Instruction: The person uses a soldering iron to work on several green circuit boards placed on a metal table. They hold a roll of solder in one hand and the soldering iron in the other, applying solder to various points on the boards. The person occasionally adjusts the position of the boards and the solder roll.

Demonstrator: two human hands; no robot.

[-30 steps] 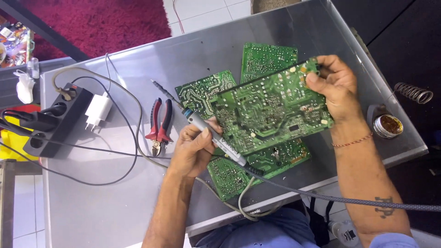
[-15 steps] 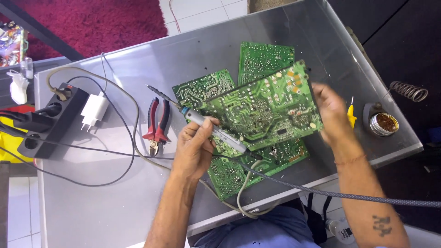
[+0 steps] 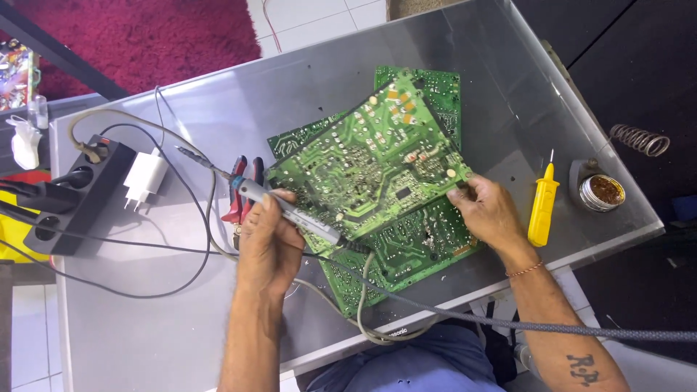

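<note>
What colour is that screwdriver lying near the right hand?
The screwdriver is bright yellow, seen clearly in the head view beside the right hand.

Left hand [image 3: 270,243] clenched, right hand [image 3: 488,210] seemingly pinching

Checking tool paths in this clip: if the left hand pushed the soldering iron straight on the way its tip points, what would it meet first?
The left hand holds the soldering iron with its tip aimed up and left. That line passes over the red-handled pliers, then bare table with thin cables; the pliers probably come first, though the tip's height is unclear.
</note>
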